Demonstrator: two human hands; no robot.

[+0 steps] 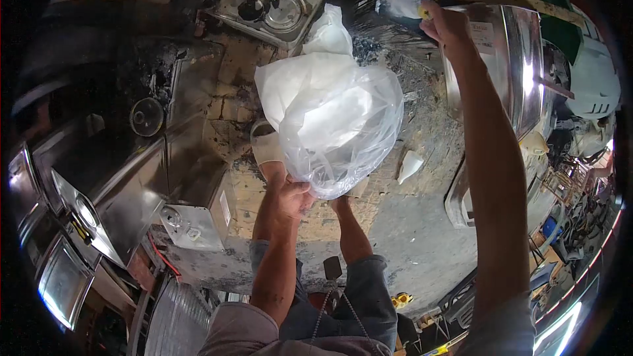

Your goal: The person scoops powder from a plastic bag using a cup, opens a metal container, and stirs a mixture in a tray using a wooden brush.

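A large clear plastic bag (pixel 386 109) with white sheet-like material (pixel 300 86) inside and behind it fills the middle of the view. My left hand (pixel 295 198) is closed on the bag's gathered lower edge, close to my legs. My right arm stretches far forward to the upper right. There my right hand (pixel 448 26) is closed around a small yellow piece (pixel 423 10), which sits at the end of a crumpled clear plastic bundle (pixel 403 1). I cannot make out exactly what the yellow piece is. A white scrap (pixel 410 166) lies on the floor right of the bag.
Shiny metal sinks or boxes stand to the right (pixel 488 66) and to the left (pixel 194 224). A stained metal tray (pixel 280 0) lies at the top. Cardboard (pixel 241 214) covers part of the dirty floor. A fan-like grey housing (pixel 595 82) stands far right.
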